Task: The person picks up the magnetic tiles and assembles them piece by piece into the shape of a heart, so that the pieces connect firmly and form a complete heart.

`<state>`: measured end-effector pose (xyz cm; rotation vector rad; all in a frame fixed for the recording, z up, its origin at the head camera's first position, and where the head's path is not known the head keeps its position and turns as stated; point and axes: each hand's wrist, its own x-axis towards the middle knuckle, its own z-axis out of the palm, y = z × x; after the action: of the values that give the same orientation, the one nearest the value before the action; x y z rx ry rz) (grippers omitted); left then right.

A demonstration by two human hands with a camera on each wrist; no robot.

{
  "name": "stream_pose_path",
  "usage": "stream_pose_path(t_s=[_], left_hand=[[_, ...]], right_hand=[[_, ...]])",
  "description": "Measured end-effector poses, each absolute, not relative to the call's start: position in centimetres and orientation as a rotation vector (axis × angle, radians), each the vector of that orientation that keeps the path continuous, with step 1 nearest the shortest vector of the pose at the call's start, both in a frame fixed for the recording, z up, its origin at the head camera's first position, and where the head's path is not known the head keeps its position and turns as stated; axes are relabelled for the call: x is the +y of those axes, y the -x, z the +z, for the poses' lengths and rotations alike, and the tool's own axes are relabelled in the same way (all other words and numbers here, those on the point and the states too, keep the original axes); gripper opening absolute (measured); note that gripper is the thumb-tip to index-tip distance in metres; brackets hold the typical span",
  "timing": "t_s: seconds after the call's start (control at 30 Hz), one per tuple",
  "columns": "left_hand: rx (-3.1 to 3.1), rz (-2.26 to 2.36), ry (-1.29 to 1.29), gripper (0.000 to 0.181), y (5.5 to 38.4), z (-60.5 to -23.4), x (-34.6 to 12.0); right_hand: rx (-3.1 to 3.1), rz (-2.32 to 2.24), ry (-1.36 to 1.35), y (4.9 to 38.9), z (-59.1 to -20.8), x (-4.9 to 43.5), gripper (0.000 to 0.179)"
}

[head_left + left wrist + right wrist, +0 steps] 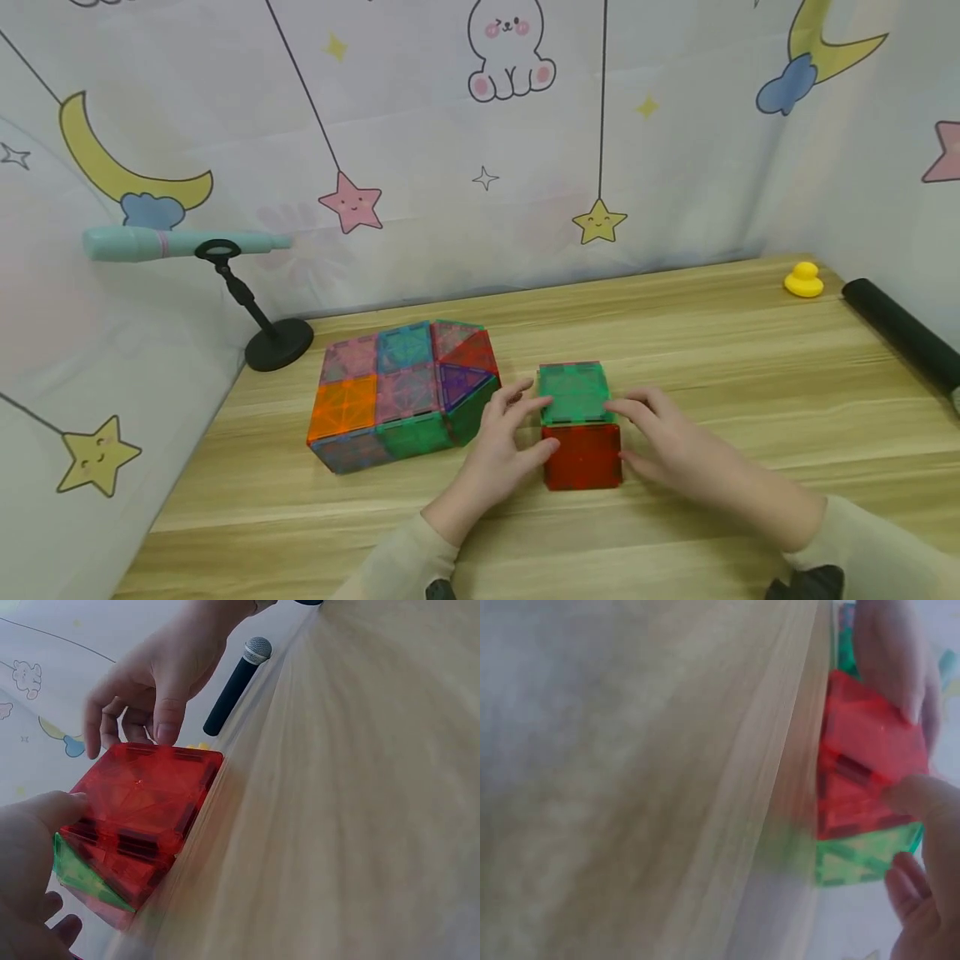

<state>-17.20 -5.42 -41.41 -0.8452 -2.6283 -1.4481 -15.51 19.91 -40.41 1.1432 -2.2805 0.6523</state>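
Observation:
A small box of magnetic tiles stands on the table, with a green tile [574, 392] on top and a red tile [582, 457] as its front. At its left side, my left hand [504, 437] holds it, thumb on the red tile's edge and index finger by the green tile's corner. From the right, my right hand [678, 446] holds the box with thumb and fingertips at the edges. In the left wrist view, the right thumb [170, 720] touches the red tile's rim. A green triangular tile [86, 874] shows on the box's side. The box's back is hidden.
Left of the box lies a larger flat structure of coloured magnetic tiles [406, 375]. Behind it, a black stand [279, 343] carries a pale green bat-like object [180, 243]. A yellow rubber duck [804, 281] and a black microphone [900, 333] are at the right.

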Motion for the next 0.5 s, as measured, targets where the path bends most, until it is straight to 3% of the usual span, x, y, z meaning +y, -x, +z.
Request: stream_pose_path(t_s=[0.23,0.4,0.5], left_hand=[[-2.682,-1.457,0.93,0.053,17.3,-41.4,-5.3],[-2.714,-1.653,0.844,0.069,17.2,-41.5,-5.2],[-2.72,-1.79,0.828,0.074,17.3,-41.5,-5.1]], right_hand=[[-2.667,1.004,-0.768,15.6,-39.5,20.7,0.055],[-2.884,1.185,-0.645,15.7,-38.1,19.6,0.069],[-2.932,1.29,-0.666,15.4,-37.3,19.1,0.057]])
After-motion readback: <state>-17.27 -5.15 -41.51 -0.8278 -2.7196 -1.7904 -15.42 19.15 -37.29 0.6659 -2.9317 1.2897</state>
